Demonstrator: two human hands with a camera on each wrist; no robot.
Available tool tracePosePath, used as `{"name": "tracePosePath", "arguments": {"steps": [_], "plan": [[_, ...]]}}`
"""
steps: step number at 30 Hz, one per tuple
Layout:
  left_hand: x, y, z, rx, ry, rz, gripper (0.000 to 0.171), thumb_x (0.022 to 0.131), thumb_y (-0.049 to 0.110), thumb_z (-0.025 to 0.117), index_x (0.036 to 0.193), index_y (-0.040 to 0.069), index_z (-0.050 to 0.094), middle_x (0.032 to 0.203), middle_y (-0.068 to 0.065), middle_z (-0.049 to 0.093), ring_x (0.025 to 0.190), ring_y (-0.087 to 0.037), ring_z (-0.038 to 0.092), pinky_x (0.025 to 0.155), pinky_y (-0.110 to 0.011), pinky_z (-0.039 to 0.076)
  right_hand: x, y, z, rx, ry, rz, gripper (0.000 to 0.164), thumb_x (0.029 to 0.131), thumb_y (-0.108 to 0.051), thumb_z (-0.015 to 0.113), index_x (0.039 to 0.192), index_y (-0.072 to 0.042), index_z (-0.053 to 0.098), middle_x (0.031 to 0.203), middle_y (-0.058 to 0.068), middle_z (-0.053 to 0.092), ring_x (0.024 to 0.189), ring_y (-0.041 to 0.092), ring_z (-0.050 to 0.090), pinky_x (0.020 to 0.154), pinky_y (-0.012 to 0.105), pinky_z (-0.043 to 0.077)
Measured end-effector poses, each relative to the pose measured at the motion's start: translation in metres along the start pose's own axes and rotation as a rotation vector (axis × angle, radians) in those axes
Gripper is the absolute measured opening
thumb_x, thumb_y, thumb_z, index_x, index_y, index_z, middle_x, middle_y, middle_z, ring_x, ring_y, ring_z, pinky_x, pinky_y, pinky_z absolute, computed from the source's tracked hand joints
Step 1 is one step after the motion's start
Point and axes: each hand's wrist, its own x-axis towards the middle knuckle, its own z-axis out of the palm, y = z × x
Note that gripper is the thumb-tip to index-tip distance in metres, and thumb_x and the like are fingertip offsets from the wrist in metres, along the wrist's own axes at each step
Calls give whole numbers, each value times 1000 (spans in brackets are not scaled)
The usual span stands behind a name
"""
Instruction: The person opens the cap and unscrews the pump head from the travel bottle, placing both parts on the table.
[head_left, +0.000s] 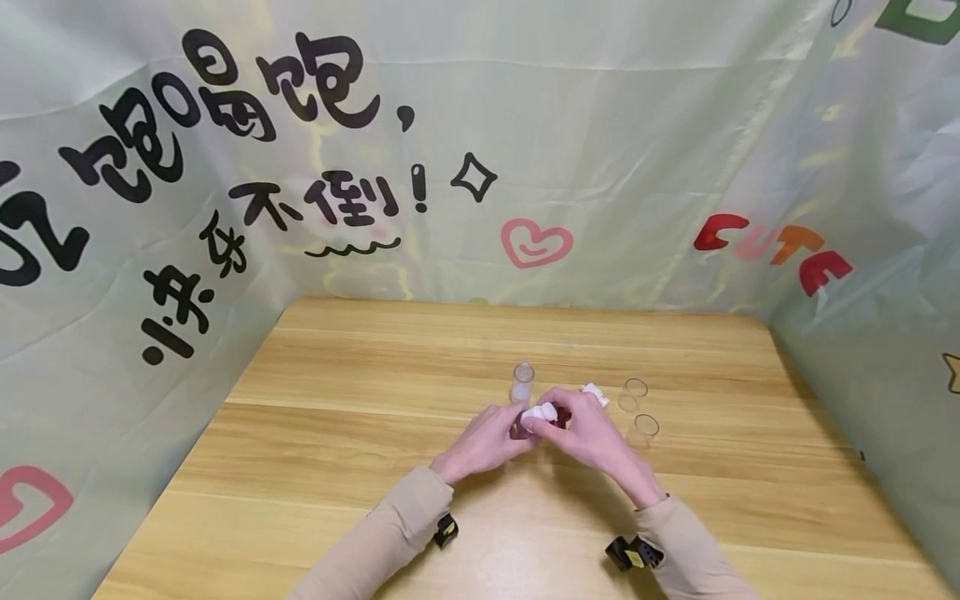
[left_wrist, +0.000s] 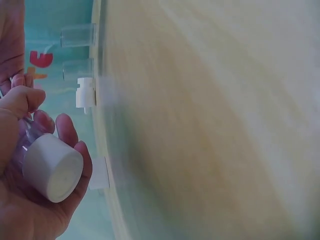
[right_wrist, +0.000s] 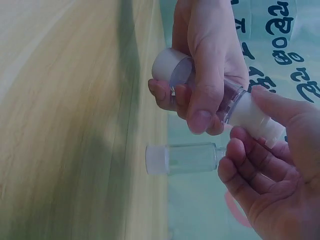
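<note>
In the left wrist view, the left hand curls its fingers round a clear bottle with a white base, while the wooden table spreads out toward three o'clock. A white pump piece stands on it at one o'clock from the bottle, two clear cylinders farther up at twelve.

In the right wrist view, the right hand pinches the bottle's white top; a second bottle stands upright at seven o'clock.

In the head view, both hands meet above the streaky-grained table. Pale fabric walls three sides, with black lettering at ten o'clock, a pink heart at twelve and colourful letters spelling CUTE at two.
</note>
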Motion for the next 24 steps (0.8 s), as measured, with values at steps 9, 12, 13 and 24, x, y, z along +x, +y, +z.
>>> {"name": "tracePosePath", "arguments": {"steps": [9,12,13,24], "plan": [[-2,0,-1,-18,-49,-5,33,93,20,69,124,14,62,98,-3,73,70,0,53,62,-16,46,-3,0,1,-18,-5,-80,13,87,-21,77,91,-11,69,65,-10,55,56,-1,43,48,18,38],[-1,-1,-1,-19,-58,-4,34,92,19,69,125,13,61,98,-3,73,68,0,53,60,-17,46,-3,1,1,-26,1,-96,13,87,-21,77,91,-12,69,65,-11,54,56,-2,42,49,18,37],[-1,-1,-1,-22,-62,-4,35,92,19,69,126,13,61,97,-3,73,67,0,53,60,-17,46,-4,1,1,-30,3,-103,12,87,-21,77,91,-12,69,65,-11,55,56,-3,41,49,17,37],[-1,-3,1,-66,-22,8,45,86,11,71,130,9,63,106,-6,74,78,-3,59,72,-16,50,-4,1,2,-35,-5,-206,21,86,-15,78,105,-10,71,96,1,76,81,4,64,71,26,55]]}}
